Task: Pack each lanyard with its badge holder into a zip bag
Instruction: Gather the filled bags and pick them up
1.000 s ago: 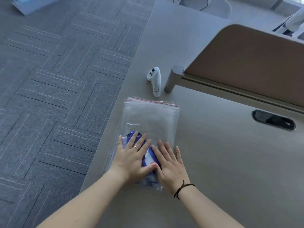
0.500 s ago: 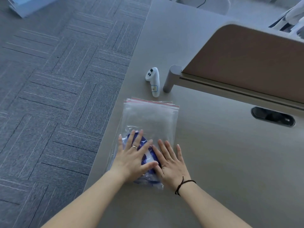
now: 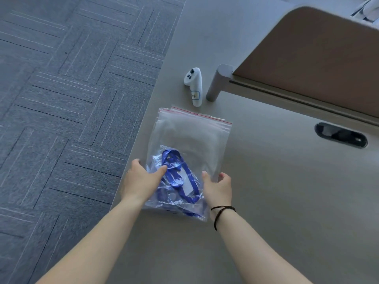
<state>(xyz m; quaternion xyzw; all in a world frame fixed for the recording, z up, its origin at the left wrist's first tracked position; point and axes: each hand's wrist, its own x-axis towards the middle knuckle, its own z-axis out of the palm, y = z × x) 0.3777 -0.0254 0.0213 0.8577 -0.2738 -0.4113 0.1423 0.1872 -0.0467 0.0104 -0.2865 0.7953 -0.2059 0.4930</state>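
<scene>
Near the counter's (image 3: pixel 266 201) left edge, the left hand (image 3: pixel 141 181) and right hand (image 3: pixel 218 186) each grip a side of the zip bag (image 3: pixel 190 138) holding a blue lanyard (image 3: pixel 178 173).

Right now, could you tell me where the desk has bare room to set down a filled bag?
The desk is bare right of the bags, below the cable slot. It is crowded at the left edge: bags, controller, partition post, and both hands.

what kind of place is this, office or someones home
Most likely an office: a long grey desk with a cable port, a brown divider panel mounted on it, and grey commercial carpet tiles.
</scene>
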